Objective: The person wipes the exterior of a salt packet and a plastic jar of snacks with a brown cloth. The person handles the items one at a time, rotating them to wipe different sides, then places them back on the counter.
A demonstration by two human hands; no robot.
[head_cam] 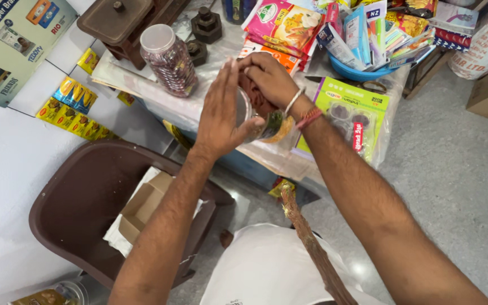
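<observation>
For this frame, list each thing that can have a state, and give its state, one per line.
Left hand: fingers spread, steadying the small jar.
Right hand: pressing a reddish-brown cloth onto the jar.
Small jar: held tilted between both hands, above the counter.
Tall plastic jar: upright, lid on, full.
Cardboard box: open, lying in the brown bin.

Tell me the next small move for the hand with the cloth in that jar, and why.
Probably a twist of the reddish cloth around the inside wall. The right hand has it pushed into the clear jar, which the left hand holds tilted on its side above the counter, so the inside looks within reach.
</observation>
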